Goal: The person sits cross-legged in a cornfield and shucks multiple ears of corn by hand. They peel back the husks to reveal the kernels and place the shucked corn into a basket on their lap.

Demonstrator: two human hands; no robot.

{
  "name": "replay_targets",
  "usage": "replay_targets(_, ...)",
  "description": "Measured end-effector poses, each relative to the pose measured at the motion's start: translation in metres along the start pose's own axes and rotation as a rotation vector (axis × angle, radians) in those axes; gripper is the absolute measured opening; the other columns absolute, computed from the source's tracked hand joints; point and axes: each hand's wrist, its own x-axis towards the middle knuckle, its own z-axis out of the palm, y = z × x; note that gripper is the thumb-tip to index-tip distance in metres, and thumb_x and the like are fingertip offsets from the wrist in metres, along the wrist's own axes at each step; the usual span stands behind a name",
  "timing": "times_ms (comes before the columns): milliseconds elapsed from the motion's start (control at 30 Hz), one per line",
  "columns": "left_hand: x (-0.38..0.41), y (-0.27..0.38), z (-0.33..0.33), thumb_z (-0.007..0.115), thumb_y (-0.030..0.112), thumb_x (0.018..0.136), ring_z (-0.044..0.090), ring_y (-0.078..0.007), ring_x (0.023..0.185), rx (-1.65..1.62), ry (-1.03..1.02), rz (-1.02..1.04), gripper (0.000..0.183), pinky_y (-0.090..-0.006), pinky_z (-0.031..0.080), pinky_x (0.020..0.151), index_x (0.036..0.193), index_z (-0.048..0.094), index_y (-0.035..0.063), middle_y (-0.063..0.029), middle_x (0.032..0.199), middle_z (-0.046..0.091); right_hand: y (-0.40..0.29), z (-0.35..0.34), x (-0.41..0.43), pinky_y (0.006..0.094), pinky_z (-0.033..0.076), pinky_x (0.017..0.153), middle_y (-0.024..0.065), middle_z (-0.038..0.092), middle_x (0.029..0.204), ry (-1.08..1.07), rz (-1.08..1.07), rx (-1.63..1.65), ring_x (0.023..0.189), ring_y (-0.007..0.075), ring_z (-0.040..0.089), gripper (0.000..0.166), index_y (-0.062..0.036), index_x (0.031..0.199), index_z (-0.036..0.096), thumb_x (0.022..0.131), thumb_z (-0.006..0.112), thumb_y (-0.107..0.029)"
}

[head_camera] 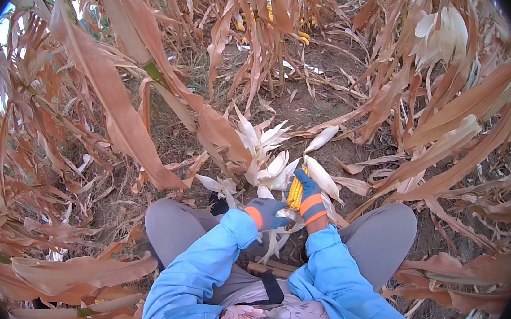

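My right hand, in a grey-blue work glove with orange bands, is closed around a corn ear whose yellow kernels are bare. Against the lower end of that ear, my left hand, gloved the same way, has pale husk between its fingers. Strips of husk hang below the hands. Just beyond the ear lie pale opened husks. A closed, husk-covered ear rests beside my right hand, and a smaller husk piece points away above it.
Dry corn stalks and a long brown leaf lean in from the left. More dry leaves reach in from the right. Several husked ears lie on the soil farther ahead. My bent knees flank the work.
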Motion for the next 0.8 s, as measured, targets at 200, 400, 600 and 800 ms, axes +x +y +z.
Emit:
replay_targets(200, -0.002, 0.009, 0.004, 0.059, 0.047, 0.069, 0.054, -0.0334, 0.090, -0.060, 0.053, -0.097, 0.060, -0.0375, 0.042, 0.079, 0.110, 0.052, 0.0031, -0.0199, 0.097, 0.057, 0.011, -0.009, 0.008, 0.0345, 0.042, 0.040, 0.0071, 0.051, 0.058, 0.053, -0.003, 0.229, 0.045, 0.0233, 0.050, 0.024, -0.0071, 0.074, 0.052, 0.075, 0.062, -0.029)
replay_targets(400, -0.022, 0.029, -0.005, 0.057, 0.046, 0.071, 0.056, -0.0331, 0.089, -0.020, 0.004, 0.046, 0.058, -0.0374, 0.042, 0.079, 0.109, 0.052, 0.0016, -0.0208, 0.096, 0.057, -0.004, -0.060, 0.042, 0.0353, 0.044, 0.046, 0.0098, 0.055, 0.069, 0.346, -0.261, 0.275, 0.053, 0.0245, 0.052, 0.033, -0.0048, 0.084, 0.053, 0.072, 0.064, -0.033)
replay_targets(600, -0.020, -0.024, -0.041, 0.063, 0.038, 0.068, 0.056, -0.0308, 0.087, -0.277, 0.332, -0.151, 0.055, -0.0350, 0.042, 0.077, 0.107, 0.053, 0.0000, -0.0193, 0.093, 0.058, 0.006, -0.055, 0.046, 0.0379, 0.046, 0.056, 0.0059, 0.054, 0.080, 0.297, -0.155, 0.350, 0.064, 0.0225, 0.053, 0.037, -0.0082, 0.092, 0.051, 0.070, 0.066, -0.034)
replay_targets(800, -0.048, -0.061, -0.117, 0.065, 0.031, 0.065, 0.055, -0.0331, 0.083, 0.257, 0.400, -0.098, 0.048, -0.0389, 0.043, 0.073, 0.102, 0.055, 0.0016, -0.0174, 0.091, 0.057, 0.029, -0.090, 0.058, 0.0410, 0.048, 0.056, 0.0072, 0.055, 0.084, 0.423, -0.100, 0.509, 0.067, 0.0232, 0.055, 0.034, -0.0084, 0.094, 0.049, 0.072, 0.064, -0.029)
